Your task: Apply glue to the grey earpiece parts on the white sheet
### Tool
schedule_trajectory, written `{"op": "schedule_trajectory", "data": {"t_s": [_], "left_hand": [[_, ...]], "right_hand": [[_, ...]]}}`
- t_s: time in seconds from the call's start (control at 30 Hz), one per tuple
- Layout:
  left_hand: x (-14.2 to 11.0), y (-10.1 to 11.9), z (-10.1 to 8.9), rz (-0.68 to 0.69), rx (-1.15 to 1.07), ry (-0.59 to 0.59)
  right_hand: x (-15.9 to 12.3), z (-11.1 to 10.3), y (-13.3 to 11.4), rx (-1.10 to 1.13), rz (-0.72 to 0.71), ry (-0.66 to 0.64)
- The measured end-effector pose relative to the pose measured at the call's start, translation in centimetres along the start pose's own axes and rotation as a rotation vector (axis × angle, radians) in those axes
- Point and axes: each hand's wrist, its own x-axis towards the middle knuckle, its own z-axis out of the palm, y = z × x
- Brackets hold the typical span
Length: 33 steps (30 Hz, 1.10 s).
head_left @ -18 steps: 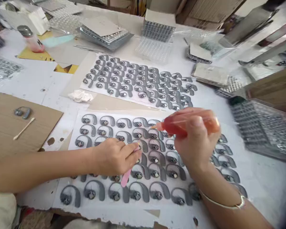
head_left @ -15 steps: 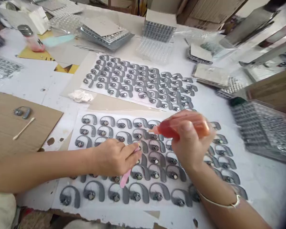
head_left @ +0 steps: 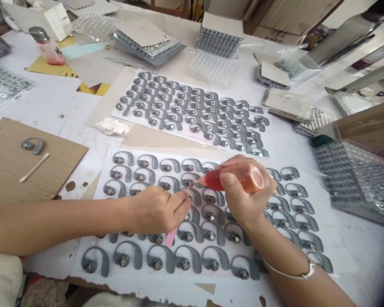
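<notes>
Rows of grey ear-hook earphone pieces [head_left: 188, 232] lie on a white sheet [head_left: 106, 170]. My left hand [head_left: 156, 209] pinches a thin pink stick [head_left: 170, 237], its fine tip touching or nearly touching a piece at the hand's far side. My right hand [head_left: 246, 192] grips a translucent orange squeeze bottle [head_left: 235, 179] lying almost level. Its pointed nozzle [head_left: 199, 182] sits just above the earphone pieces, close to the stick's tip. Both hands hide several pieces beneath them.
A second sheet of earphone pieces [head_left: 179, 136] lies farther back. To the left, a cardboard piece [head_left: 6, 157] holds one earphone [head_left: 32, 146] and a cotton swab [head_left: 34, 167]. Plastic trays [head_left: 348, 179] stand on the right, and a pink-filled bottle [head_left: 46, 47] stands at the back left.
My right hand has moved left and down, bringing the nozzle closer to the stick's tip. The bottle now looks shorter. The whole view has shifted slightly as my head moved.
</notes>
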Motion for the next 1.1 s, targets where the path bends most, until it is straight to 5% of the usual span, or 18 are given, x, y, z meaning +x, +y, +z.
{"op": "schedule_trajectory", "data": {"t_s": [1.1], "left_hand": [[0.13,0.35,0.35,-0.002,0.038,-0.137]], "right_hand": [[-0.14,0.82,-0.63,-0.011,-0.146,-0.160]]}}
